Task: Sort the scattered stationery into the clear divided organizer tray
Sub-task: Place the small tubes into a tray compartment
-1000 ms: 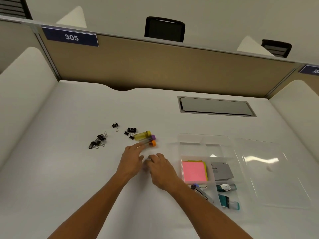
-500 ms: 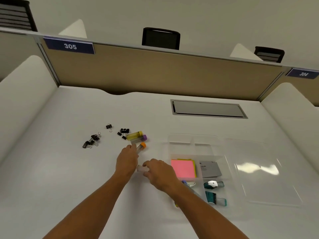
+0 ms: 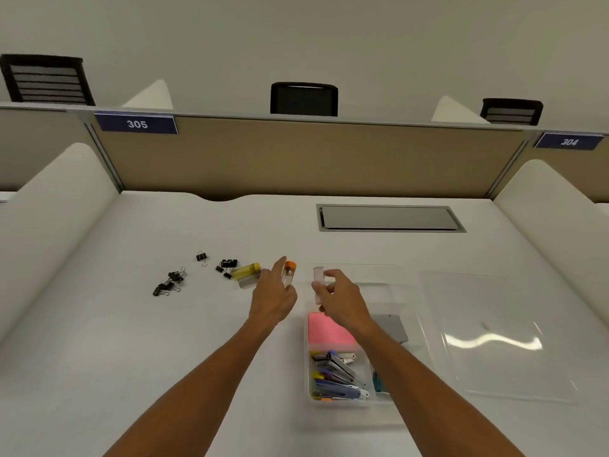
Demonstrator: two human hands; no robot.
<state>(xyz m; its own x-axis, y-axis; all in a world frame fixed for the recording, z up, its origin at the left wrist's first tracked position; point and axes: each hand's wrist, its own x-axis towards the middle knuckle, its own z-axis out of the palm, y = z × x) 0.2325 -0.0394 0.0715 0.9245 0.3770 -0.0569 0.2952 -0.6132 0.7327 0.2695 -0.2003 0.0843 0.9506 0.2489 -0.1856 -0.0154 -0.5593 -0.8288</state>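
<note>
My left hand (image 3: pixel 275 296) holds an orange-capped clear tube (image 3: pixel 289 273) upright above the desk. My right hand (image 3: pixel 341 300) grips a clear white tube (image 3: pixel 318 280) over the far end of the clear divided organizer tray (image 3: pixel 403 293). The tray holds pink sticky notes (image 3: pixel 328 331), a grey card (image 3: pixel 392 328), staplers (image 3: pixel 339 377) and a teal item, partly hidden by my right forearm. A yellow tube (image 3: pixel 245 270) lies on the desk left of my left hand, with several black binder clips (image 3: pixel 171 281) scattered further left.
The clear tray lid (image 3: pixel 494 338) lies flat to the right of the tray. A grey cable hatch (image 3: pixel 389 218) is set into the desk at the back. White side partitions flank the desk and a tan divider wall closes the far edge.
Both hands rose off the desk. My left hand picked up the orange-capped tube, and my right hand carried the clear tube rightward over the tray's far end.
</note>
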